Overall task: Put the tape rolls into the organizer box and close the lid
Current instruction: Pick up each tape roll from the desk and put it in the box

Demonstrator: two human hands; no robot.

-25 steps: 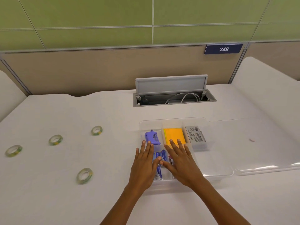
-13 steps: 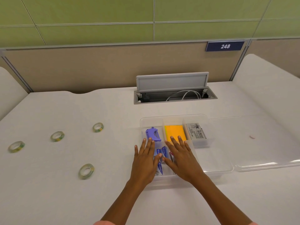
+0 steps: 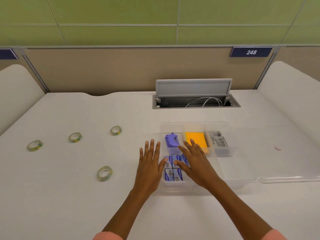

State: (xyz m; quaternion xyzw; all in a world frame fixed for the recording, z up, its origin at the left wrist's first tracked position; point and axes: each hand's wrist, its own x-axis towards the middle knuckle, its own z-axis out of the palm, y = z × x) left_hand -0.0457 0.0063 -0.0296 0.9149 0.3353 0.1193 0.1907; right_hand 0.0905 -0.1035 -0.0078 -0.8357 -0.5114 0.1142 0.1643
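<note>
Both my hands, left hand [image 3: 150,168] and right hand [image 3: 194,162], are flat, empty by the organizer box [image 3: 240,177]; next I'd reach left for the nearest tape roll [image 3: 104,173].

Four tape rolls lie loose on a white tabletop [image 3: 69,205], left of an open organizer box.

The clear plastic organizer box [image 3: 230,129] stands uncovered, its transparent lid [image 3: 285,153] folded out flat to the right on the tabletop. Each roll is clear tape with green and yellow showing on its side, resting on its flat face with the core hole up. The far-left tape roll [image 3: 35,145] sits nearest the tabletop's left edge; the second tape roll [image 3: 75,137] and the third tape roll [image 3: 116,130] follow it in a row slanting away towards the box. The nearest tape roll [image 3: 104,173] lies apart from them, closer to the camera.
</note>
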